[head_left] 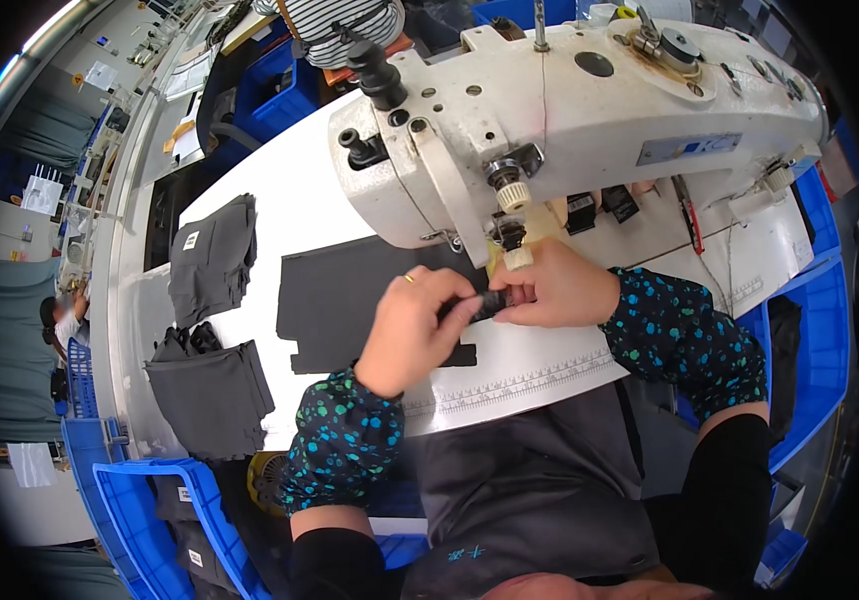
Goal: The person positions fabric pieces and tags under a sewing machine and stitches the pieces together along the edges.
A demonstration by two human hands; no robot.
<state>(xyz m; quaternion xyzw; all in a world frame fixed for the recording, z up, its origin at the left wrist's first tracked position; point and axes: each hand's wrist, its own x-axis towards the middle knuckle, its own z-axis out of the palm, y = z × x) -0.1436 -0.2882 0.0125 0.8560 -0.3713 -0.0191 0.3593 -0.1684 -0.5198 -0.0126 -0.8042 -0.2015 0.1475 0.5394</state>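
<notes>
My left hand [412, 328], with a ring on one finger, pinches one end of a small dark folded piece [491, 304], which looks like fabric or webbing. Closed fingers of my right hand [558, 287] grip its other end, just below the needle area of a white sewing machine [590, 110]. Beneath and beside my left hand, a black fabric panel [335, 300] lies flat on the white table [540, 350]. Part of the panel is hidden under my hands and the machine head.
Stacks of black fabric pieces [212, 262] [212, 395] lie at the table's left. A printed ruler [510, 388] runs along the front edge. Blue bins [115, 480] [815, 340] stand on both sides. Red-handled snips [690, 215] lie under the machine arm. Another person [68, 320] is far left.
</notes>
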